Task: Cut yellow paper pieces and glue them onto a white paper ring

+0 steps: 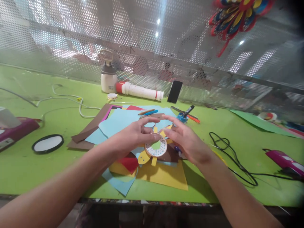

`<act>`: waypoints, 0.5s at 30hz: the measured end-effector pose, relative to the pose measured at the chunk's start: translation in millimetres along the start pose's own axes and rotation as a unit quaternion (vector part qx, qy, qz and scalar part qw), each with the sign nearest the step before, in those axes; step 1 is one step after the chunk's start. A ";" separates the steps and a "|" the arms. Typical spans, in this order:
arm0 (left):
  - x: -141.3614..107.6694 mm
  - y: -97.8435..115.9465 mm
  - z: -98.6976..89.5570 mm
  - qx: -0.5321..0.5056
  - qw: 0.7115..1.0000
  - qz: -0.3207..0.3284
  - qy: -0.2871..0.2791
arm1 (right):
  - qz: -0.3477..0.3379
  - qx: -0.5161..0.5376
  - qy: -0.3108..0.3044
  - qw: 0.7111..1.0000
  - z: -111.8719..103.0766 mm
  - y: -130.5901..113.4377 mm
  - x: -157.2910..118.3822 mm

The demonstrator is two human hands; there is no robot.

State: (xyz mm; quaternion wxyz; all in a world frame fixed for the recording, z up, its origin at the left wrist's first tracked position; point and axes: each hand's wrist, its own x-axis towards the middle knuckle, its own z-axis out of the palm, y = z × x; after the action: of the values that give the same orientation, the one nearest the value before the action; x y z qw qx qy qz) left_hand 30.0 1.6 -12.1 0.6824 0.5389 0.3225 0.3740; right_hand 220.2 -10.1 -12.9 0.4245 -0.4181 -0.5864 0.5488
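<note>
A paper turtle (pixel 156 146) has a round, white, spotted shell with a green centre and yellow head and legs. My left hand (pixel 140 131) grips its rim, the thumb lying on the shell's upper edge and the other fingers partly hidden behind. On the far right side of the turtle, my right hand (pixel 184 137) has its fingers stretched and apart. Its thumb is close to the yellow pieces at the shell's edge; whether it touches them I cannot tell. Beneath lie blue paper (pixel 121 122), yellow paper (pixel 166 177) and red paper (pixel 129 162).
Pens (pixel 150 112) and a blue tape roll (pixel 182 117) sit beyond the hands. Farther back stand a phone (pixel 175 91), a white tube (pixel 142 91) and a sprayer bottle (pixel 108 79). A black cable (pixel 234 158) curls at right; a black-rimmed disc (pixel 48 144) lies left.
</note>
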 end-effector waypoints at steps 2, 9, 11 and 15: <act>-0.1 -1.0 0.2 0.014 1.000 0.003 -0.015 | 0.026 0.007 -0.033 0.999 2.6 -0.8 -1.6; 5.0 -1.7 -2.3 0.096 0.995 0.003 0.038 | 0.049 0.024 -0.033 0.998 6.1 0.3 -2.1; 5.5 -1.1 -3.8 0.079 0.996 0.003 0.050 | 0.030 0.037 -0.018 0.999 7.7 1.8 -1.1; 3.1 1.5 -4.5 -0.019 0.999 0.006 0.049 | -0.005 0.113 0.036 0.993 11.6 5.1 0.1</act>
State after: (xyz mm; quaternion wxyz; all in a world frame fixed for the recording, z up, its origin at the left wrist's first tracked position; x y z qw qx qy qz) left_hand 27.5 6.7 -11.6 0.6733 0.5091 0.3451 0.4103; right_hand 209.3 -13.1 -18.3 0.4926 -0.3838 -0.5069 0.5943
